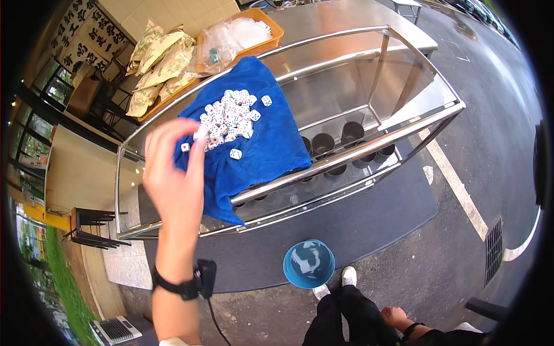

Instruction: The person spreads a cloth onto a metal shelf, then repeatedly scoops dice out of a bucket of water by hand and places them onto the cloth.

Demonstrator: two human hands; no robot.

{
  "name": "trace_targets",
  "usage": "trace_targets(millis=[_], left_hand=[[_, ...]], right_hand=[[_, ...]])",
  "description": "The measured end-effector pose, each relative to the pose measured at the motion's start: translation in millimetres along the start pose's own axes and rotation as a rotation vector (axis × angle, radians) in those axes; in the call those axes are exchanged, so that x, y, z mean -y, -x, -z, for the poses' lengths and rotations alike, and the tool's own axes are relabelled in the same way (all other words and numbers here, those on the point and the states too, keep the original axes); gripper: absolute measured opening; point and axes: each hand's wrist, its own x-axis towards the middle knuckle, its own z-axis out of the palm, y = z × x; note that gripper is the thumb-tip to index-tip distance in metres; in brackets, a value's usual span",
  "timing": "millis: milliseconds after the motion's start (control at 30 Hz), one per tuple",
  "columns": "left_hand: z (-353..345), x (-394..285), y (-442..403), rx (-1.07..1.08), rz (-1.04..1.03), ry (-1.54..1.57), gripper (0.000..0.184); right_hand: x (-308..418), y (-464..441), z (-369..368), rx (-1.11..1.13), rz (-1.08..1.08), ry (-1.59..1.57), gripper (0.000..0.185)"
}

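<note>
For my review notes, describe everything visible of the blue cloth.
The blue cloth looks like soft, plush fabric. It lies spread and rumpled across the glass-topped case, one corner hanging over the metal rail. A heap of white dice rests on it, a few scattered apart. The left hand is over its left side; contact is unclear.

A glass case [369,142] with a shiny metal frame carries a rumpled blue cloth [274,153], one end of which drapes over the front rail. A loose heap of white dice [228,118] lies on the cloth, with a few dice apart from it at the sides. Inside the case, dark cups [322,144] stand low down. Beneath the case, a dark mat [381,213] lies on grey pavement [404,262]. A blue bucket [293,271] stands at the mat's near edge.
</note>
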Motion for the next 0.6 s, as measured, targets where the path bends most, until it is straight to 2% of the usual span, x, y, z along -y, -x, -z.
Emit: trace_targets(millis=[67, 133, 233, 267, 333, 433, 600], left_hand=[[11.6, -25.5, 34.3, -0.082, 0.308, 0.320, 0.017], [25.3, -52.7, 76.7, -0.036, 0.490, 0.581, 0.022], [27.2, -88.7, 132.7, -0.010, 0.601, 0.843, 0.032], [27.5, -100.2, 144.2, -0.001, 0.664, 0.891, 0.031], [30.2, -109.3, 171.6, 0.004, 0.833, 1.180, 0.037], [22.0, -122.8, 189.4, -0.016, 0.936, 1.236, 0.028], [10.5, -129.1, 219.4, 0.003, 0.977, 1.434, 0.025]], right_hand=[[2.0, -0.9, -0.6, 0.004, -0.014, 0.001, 0.026], [11.2, 3.9, 7.6, 0.032, -0.030, -0.022, 0.026], [17.9, 6.6, 14.8, 0.020, 0.035, -0.065, 0.025], [19.9, 1.5, 14.6, 0.001, 0.043, -0.054, 0.025], [20.3, 1.0, 10.1, -0.007, 0.047, -0.021, 0.024], [26.8, 3.2, 9.9, 0.011, 0.039, -0.073, 0.025], [32.6, 3.9, -2.7, 0.020, 0.082, -0.079, 0.023]])
